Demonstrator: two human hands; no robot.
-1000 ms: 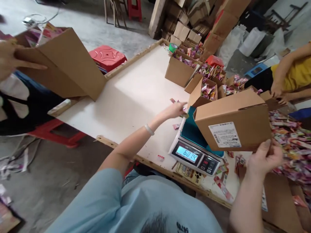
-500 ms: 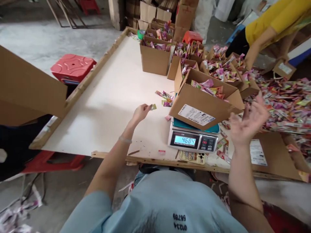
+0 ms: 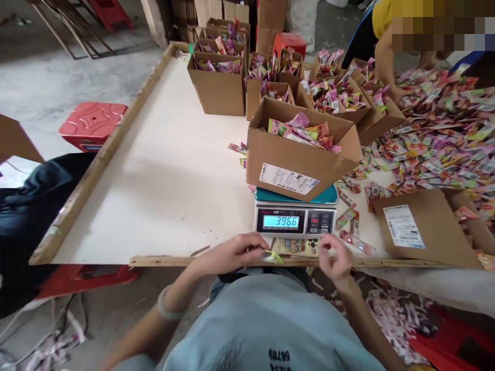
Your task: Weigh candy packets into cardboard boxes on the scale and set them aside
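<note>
My left hand [image 3: 235, 252] is closed on a small green candy packet [image 3: 272, 256] at the table's front edge. My right hand [image 3: 335, 260] has its fingers curled together, with nothing visible in them, just below the scale's right corner. Between and beyond the hands stands a digital scale [image 3: 296, 220], its lit display reading about 396.6. On its teal pan sits an open cardboard box [image 3: 286, 154] with a white label, tilted and partly filled with colourful packets. A yellow patterned phone [image 3: 296, 246] lies partly under the scale's front.
Several packet-filled boxes [image 3: 218, 93] stand at the back. A big heap of packets [image 3: 433, 139] covers the right side, beside a labelled carton [image 3: 433, 226] on its side. A co-worker's arm [image 3: 386, 67] reaches into the heap. A red stool [image 3: 93, 123] stands left of the table.
My left hand has drawn back to the table edge with the packet. My right hand has come away from the box, lowered and closed. The box sits flatter; the reading dropped from about 468.4.
</note>
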